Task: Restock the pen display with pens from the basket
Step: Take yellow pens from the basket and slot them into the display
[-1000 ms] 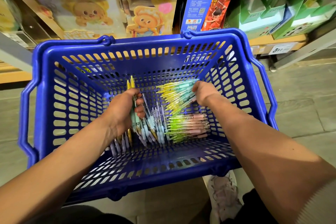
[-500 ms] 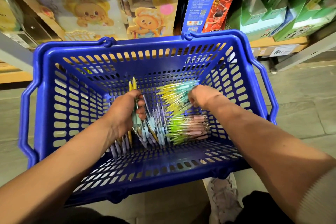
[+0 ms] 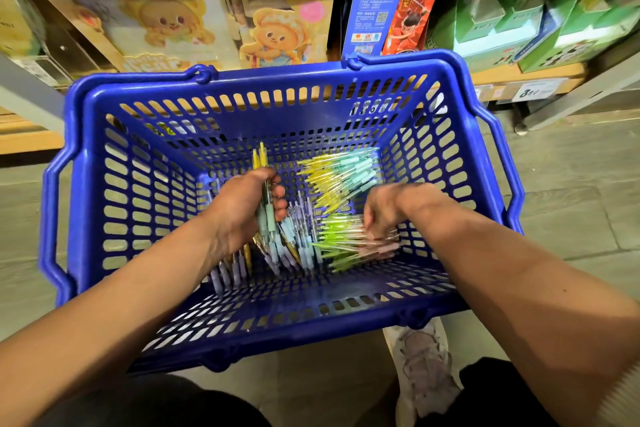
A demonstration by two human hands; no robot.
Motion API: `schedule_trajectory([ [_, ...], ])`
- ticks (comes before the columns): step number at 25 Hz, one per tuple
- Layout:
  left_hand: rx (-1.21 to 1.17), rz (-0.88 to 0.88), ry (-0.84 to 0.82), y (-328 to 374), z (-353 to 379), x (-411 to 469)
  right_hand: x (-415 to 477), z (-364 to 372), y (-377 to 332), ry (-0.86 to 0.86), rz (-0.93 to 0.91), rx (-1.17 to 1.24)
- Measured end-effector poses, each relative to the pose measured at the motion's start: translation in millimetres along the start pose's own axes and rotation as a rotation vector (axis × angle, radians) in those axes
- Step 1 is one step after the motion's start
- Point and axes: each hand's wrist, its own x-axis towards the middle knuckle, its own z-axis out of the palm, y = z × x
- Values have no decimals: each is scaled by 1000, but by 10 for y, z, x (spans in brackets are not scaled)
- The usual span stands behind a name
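— Where are the pens?

— All down in the blue basket [image 3: 311, 76], which fills the middle of the frame. They lie on its floor in sorted lots: yellow and teal pens [image 3: 339, 170] towards the far right corner, green pens [image 3: 343, 236] with pinkish ends just below those, and lilac and pale blue pens [image 3: 298, 246] heaped in the centre.

— And the hands?

— Both are inside the basket. The left hand [image 3: 239, 215], centre-left, has its fingers and thumb wrapped tight round a bundle of pens [image 3: 260, 159]. The yellow tops stick up above the fist and the teal grips show below the fingers.

— The right one?

— The right hand [image 3: 381, 208] is right of centre, palm down, with its fingertips on the green pens. It is blurred, so I cannot tell whether it has pinched any or is only touching them.

— What is behind the basket?

— Shelving along the top of the frame. There is a bear panel [image 3: 277, 35] at upper centre, a blue box [image 3: 374, 7] beside it and green boxes [image 3: 502, 10] at upper right, with a price tag [image 3: 535, 91] on the shelf edge beneath. One pale shoe [image 3: 426, 367] shows at lower right, just below the basket's near wall.
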Motion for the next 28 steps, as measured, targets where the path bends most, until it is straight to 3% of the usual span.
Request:
schedule_trajectory([
  [3,3,3,1,7,-1,-4,127,-117,25,228,-24,110],
  [6,-2,9,25,-10,0,2,309,-118,-31,406,-111,-101],
  [12,-24,12,35,-24,-34,57,452,-30,83,505,-218,-352],
  [16,-41,11,40,-40,-67,89,488,33,58,583,-255,-355],
  [28,-51,0,16,-68,-89,101,511,31,-21,540,-163,-331],
])
